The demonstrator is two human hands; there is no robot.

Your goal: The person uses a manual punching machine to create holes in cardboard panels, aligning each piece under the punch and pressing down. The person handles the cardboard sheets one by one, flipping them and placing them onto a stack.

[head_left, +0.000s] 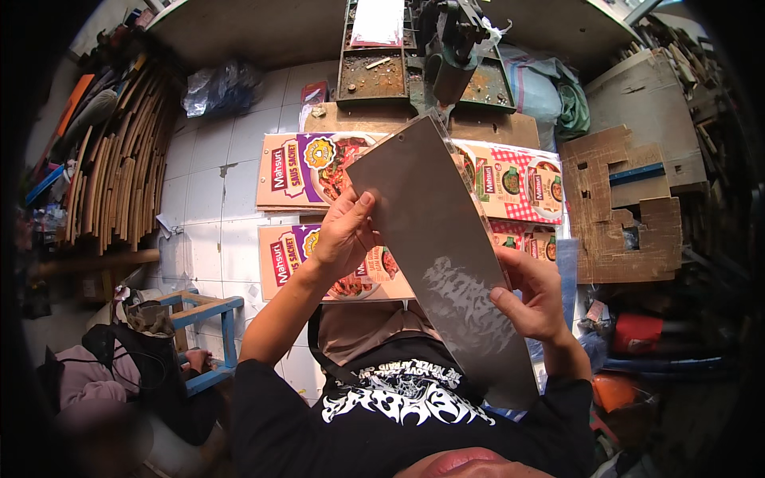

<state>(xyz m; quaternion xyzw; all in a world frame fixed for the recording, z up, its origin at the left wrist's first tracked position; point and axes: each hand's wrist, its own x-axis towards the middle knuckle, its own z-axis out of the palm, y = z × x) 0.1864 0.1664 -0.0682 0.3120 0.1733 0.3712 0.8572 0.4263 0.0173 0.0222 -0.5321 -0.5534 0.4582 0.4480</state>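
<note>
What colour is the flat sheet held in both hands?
The sheet is plain grey with a glossy, reflective surface, seen best in the head view.

Hidden behind the large grey glossy card sheet (446, 255): the right hand (532, 293) fingers past the sheet's right edge, the left hand (344, 235) fingers behind its left edge, and the middle of the printed colourful cardboard sheets (307, 171) on the floor. Cut off at the far edge: the green metal machine (446, 56) and its rusty trays. Too dark to tell at right: clutter beyond the brown cut-out cardboard (625, 203). Blurred at near left: a seated person in a pink sleeve (84, 382).
</note>
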